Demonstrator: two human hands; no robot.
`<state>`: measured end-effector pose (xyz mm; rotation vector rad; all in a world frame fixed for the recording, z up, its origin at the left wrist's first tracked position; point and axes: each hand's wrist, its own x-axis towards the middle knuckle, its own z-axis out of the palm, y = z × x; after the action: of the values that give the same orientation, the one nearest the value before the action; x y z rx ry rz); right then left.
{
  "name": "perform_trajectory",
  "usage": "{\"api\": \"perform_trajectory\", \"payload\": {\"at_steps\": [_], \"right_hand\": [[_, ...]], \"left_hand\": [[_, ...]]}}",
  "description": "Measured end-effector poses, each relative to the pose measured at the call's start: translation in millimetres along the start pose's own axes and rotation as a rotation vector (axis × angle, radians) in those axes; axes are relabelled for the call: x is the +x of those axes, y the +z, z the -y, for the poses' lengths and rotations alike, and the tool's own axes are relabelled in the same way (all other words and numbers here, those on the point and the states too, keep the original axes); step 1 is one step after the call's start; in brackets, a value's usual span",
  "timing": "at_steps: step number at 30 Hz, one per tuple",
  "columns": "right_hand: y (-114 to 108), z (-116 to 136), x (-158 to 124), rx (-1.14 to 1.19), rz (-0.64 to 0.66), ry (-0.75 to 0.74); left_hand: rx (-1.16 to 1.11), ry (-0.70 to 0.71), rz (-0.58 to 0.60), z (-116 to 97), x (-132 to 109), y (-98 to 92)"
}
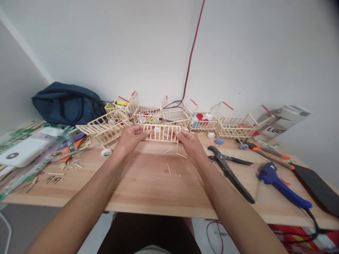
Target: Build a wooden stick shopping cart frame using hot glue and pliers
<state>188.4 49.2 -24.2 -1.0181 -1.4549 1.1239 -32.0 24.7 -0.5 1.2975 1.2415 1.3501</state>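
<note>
A small lattice panel of thin wooden sticks (160, 133) is held up above the table between both hands. My left hand (134, 138) pinches its left end, and my right hand (188, 139) pinches its right end. Right behind it stands a row of miniature stick-built shopping carts with red handles, among them a cart holding bottle caps (203, 123) and an adjoining cart (235, 127) to the right. Another stick basket (106, 127) leans at the left, beyond my left hand. Loose stick pieces (169, 170) lie on the wood below the panel.
On the right lie black pliers (230, 174), a blue glue gun (282, 185), orange-handled pliers (272, 152) and a dark flat object (316, 185). A blue bag (69, 102) and a white power bank (30, 146) are at the left. The wooden table's (159, 197) front edge is close to me.
</note>
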Motion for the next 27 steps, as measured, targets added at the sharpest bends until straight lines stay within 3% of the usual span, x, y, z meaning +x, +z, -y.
{"api": "perform_trajectory", "payload": {"at_steps": [12, 21, 27], "right_hand": [[0.8, 1.5, 0.8, 0.212, 0.094, -0.006], [-0.4, 3.5, -1.1, 0.19, 0.064, -0.008], [3.2, 5.5, -0.3, 0.12, 0.076, 0.067]], "left_hand": [[0.008, -0.022, 0.018, -3.6, -2.4, 1.2], [0.0, -0.009, 0.018, -3.4, -3.8, 1.9], [0.003, -0.016, -0.023, -2.5, -1.8, 1.5]]}}
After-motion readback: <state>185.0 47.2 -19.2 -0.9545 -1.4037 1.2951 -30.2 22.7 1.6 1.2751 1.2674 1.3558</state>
